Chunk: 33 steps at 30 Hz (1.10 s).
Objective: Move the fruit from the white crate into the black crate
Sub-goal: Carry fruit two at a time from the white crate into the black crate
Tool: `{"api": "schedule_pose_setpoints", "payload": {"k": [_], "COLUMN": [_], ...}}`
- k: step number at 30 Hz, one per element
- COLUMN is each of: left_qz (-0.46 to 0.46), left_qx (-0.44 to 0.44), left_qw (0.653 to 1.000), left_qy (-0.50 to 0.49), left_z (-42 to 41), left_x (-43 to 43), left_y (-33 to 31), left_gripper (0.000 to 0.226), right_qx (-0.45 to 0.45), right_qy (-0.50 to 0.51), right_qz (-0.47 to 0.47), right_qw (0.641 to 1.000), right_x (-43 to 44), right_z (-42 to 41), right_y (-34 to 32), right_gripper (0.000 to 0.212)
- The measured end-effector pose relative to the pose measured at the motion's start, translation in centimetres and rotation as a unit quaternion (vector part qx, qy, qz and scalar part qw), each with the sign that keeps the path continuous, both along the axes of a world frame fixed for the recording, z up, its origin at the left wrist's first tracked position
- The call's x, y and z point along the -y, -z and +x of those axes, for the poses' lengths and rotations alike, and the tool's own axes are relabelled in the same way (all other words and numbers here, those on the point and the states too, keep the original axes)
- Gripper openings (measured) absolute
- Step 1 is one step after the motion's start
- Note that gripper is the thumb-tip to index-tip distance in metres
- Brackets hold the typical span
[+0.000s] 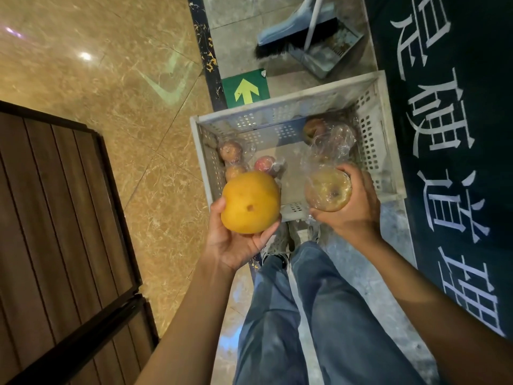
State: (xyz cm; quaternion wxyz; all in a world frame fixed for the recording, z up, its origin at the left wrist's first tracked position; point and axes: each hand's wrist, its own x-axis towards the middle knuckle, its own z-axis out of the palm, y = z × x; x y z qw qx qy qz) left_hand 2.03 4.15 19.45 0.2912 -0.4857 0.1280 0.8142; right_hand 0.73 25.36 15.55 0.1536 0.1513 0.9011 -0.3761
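Note:
The white crate (288, 105) stands on the floor ahead of my feet. My left hand (236, 243) cups a large yellow-orange round fruit (249, 202) from below, above the crate's near left corner. My right hand (352, 209) grips a plastic-wrapped pale apple (327, 190) over the crate's near right side. Inside the crate lie wrapped apples: two at the left (231, 150), a red one (265, 163) beside them, and another in the far right corner (315, 129) under crumpled plastic. The black crate is not in view.
A blue dustpan and black-bristled broom (302, 43) lie beyond the crate. A dark wall with white lettering (449, 134) runs along the right. A green floor sign with a yellow arrow (245, 91) sits at the crate's far left. Brown panelling (55, 245) fills the left.

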Motion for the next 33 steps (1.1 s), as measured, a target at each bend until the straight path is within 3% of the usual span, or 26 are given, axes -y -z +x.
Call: {"api": "schedule_pose_setpoints", "payload": {"k": [5, 9, 12, 14, 16, 18, 28, 33], "left_qz": [0.000, -0.044, -0.163, -0.336, -0.484, -0.551, -0.691, -0.716], "left_qx": [-0.043, -0.079, -0.125, -0.172, -0.228, -0.278, -0.359, -0.392], "left_qw": [0.999, 0.996, 0.975, 0.906, 0.809, 0.746, 0.530, 0.474], "left_qy": [-0.008, 0.008, 0.089, 0.192, 0.244, 0.251, 0.337, 0.330], "left_z": [0.4, 0.1, -0.5, -0.8, -0.7, -0.3, 0.8, 1.4], "left_x": [-0.4, -0.4, -0.4, -0.8, -1.0, -1.0, -1.3, -0.5], "left_y": [-0.1, -0.2, -0.8, -0.9, -0.6, -0.7, -0.8, -0.1], "left_gripper": [0.146, 0.120, 0.087, 0.068, 0.077, 0.083, 0.090, 0.073], "right_qx": [0.011, 0.011, 0.012, 0.014, 0.014, 0.015, 0.027, 0.022], "right_qy": [0.006, 0.006, 0.008, 0.009, 0.011, 0.011, 0.014, 0.010], "right_qz": [0.000, -0.001, 0.001, 0.003, 0.005, 0.006, -0.003, -0.001], "right_qw": [1.000, 1.000, 1.000, 1.000, 1.000, 1.000, 1.000, 1.000], "right_x": [-0.1, -0.1, -0.1, -0.1, 0.0, 0.0, 0.8, 1.2], "right_z": [0.2, 0.3, 0.4, 0.5, 0.7, 0.9, 1.7, 1.7], "right_y": [-0.1, -0.3, -0.2, -0.1, -0.1, 0.0, -0.2, -0.3], "right_gripper": [0.088, 0.087, 0.087, 0.088, 0.089, 0.089, 0.088, 0.088]}}
